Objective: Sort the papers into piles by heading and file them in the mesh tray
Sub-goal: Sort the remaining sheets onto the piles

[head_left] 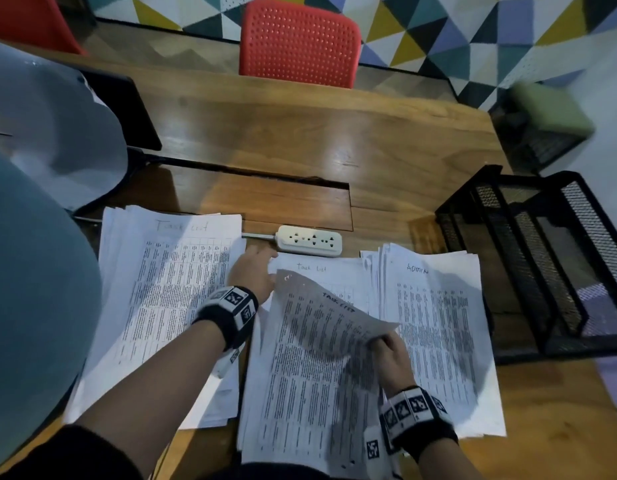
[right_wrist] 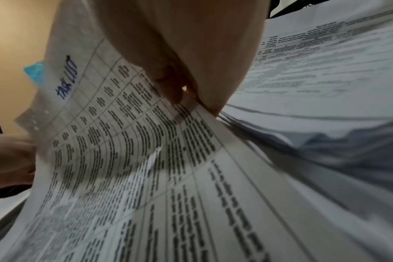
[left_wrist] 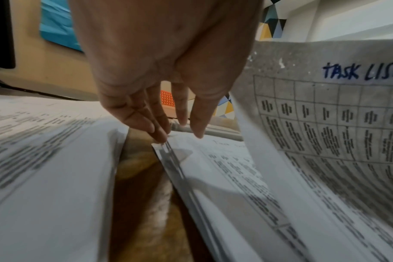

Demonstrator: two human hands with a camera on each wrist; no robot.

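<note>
Three paper piles lie on the wooden table. The left pile (head_left: 168, 289) is headed "Task list", and the right pile (head_left: 435, 334) is headed "ADMIN". Over the middle pile (head_left: 310, 393) curls a lifted sheet (head_left: 321, 317) headed "TASK LIST", which my right hand (head_left: 383, 341) pinches at its right edge. The pinch (right_wrist: 191, 99) on this sheet (right_wrist: 123, 141) shows in the right wrist view. My left hand (head_left: 257, 268) reaches to the middle pile's far left corner (left_wrist: 168, 147), fingers (left_wrist: 155, 124) straight and tips touching it. The black mesh tray (head_left: 542, 258) stands at the right.
A white power strip (head_left: 309, 240) lies just beyond the middle pile. A cable slot (head_left: 265, 181) cuts across the table. A dark screen (head_left: 127, 109) stands at the far left, a red chair (head_left: 300, 43) behind the table, a green stool (head_left: 549, 109) at the right.
</note>
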